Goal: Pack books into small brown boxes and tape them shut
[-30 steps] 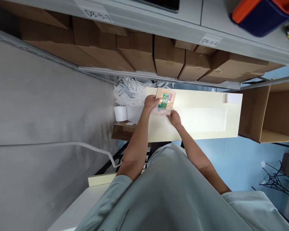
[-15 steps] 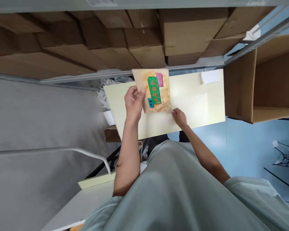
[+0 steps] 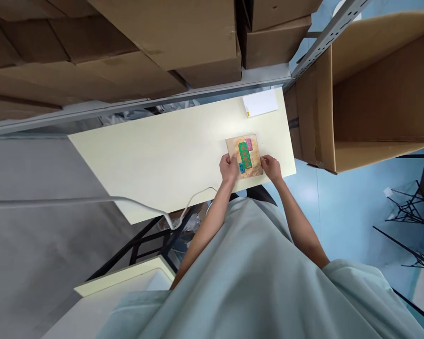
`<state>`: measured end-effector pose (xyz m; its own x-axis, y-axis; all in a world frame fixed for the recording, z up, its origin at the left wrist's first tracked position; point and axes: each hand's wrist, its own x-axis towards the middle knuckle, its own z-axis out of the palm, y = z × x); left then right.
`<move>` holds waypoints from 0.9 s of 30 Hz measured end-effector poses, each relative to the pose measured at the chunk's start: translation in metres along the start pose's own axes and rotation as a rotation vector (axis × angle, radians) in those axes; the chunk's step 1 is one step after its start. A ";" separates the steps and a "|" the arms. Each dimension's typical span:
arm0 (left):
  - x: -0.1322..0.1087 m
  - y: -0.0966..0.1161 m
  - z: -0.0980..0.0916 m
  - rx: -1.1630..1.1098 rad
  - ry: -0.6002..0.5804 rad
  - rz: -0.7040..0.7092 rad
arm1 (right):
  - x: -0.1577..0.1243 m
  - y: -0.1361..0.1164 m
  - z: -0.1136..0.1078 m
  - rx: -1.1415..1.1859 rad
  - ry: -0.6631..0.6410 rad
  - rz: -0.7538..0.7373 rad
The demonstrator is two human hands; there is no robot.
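A thin tan book (image 3: 255,157) with a green title panel, a pink block and a blue block on its cover is held low over the cream tabletop (image 3: 162,155), close to the front edge. Whether it rests on the surface I cannot tell. My left hand (image 3: 229,167) is closed on the book's left edge, thumb on top of the cover. At the opposite edge, the fingers of my right hand (image 3: 271,167) are pinched together on the book's side.
A white box (image 3: 260,102) lies at the table's back right. Cardboard boxes (image 3: 183,37) fill the shelf above the table's back edge. To the right stands a large open carton (image 3: 318,113). A grey pipe (image 3: 137,207) reaches in from the left.
My view has shifted and turned to the right. The book has moved toward the table's right end and front edge, and my right hand has come up against its right side.
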<state>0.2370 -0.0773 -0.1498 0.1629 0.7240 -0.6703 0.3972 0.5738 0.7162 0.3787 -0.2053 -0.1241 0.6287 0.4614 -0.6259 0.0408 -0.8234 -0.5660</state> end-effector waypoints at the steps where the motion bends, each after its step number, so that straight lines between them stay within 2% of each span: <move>1: 0.000 -0.001 0.003 0.048 0.033 0.010 | -0.001 -0.001 0.001 -0.103 0.030 -0.012; 4: -0.003 -0.003 0.012 0.140 0.102 0.034 | -0.005 -0.007 0.003 -0.275 0.082 -0.006; 7: -0.006 -0.002 0.017 0.204 0.134 0.074 | -0.007 -0.010 0.005 -0.306 0.141 -0.016; 10: -0.008 -0.002 0.017 0.237 0.119 0.095 | -0.005 -0.011 0.004 -0.306 0.178 -0.030; 18: -0.001 0.000 0.010 0.245 0.050 0.078 | 0.014 -0.013 0.008 -0.334 0.170 -0.011; 23: 0.000 0.001 0.011 0.232 0.050 0.051 | 0.021 -0.016 0.006 -0.401 0.144 0.000; 27: -0.003 0.002 0.009 0.288 0.032 0.083 | 0.019 -0.015 0.002 -0.368 0.150 -0.060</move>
<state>0.2455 -0.0822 -0.1481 0.1788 0.7778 -0.6025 0.6242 0.3837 0.6806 0.3883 -0.1840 -0.1284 0.7221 0.4814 -0.4968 0.3389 -0.8723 -0.3525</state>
